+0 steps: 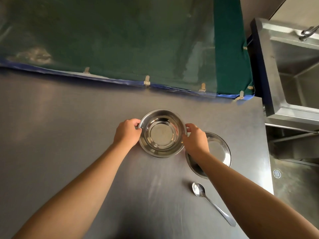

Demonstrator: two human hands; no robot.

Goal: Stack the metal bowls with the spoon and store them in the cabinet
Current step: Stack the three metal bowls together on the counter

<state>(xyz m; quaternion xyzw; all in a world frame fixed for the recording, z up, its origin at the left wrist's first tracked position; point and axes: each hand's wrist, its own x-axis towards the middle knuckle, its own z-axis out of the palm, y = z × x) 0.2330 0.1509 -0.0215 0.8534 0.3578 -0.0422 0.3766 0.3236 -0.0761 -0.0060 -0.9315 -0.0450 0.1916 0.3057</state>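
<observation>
Centre of frame, on the grey metal surface (69, 135): a metal bowl (162, 133), gripped at its rim on both sides, left hand (127, 132) clenched on the left edge, right hand (195, 138) pinching the right edge. Just right of it and slightly lower, partly hidden under the right forearm: a second metal bowl (218, 149), untouched. Lower right, apart from both hands: a spoon (211, 201), flat on the surface, scoop toward the bowls, handle slanting to the lower right; green cloth (120, 40) across the top, steel sink (293, 66) at upper right.
</observation>
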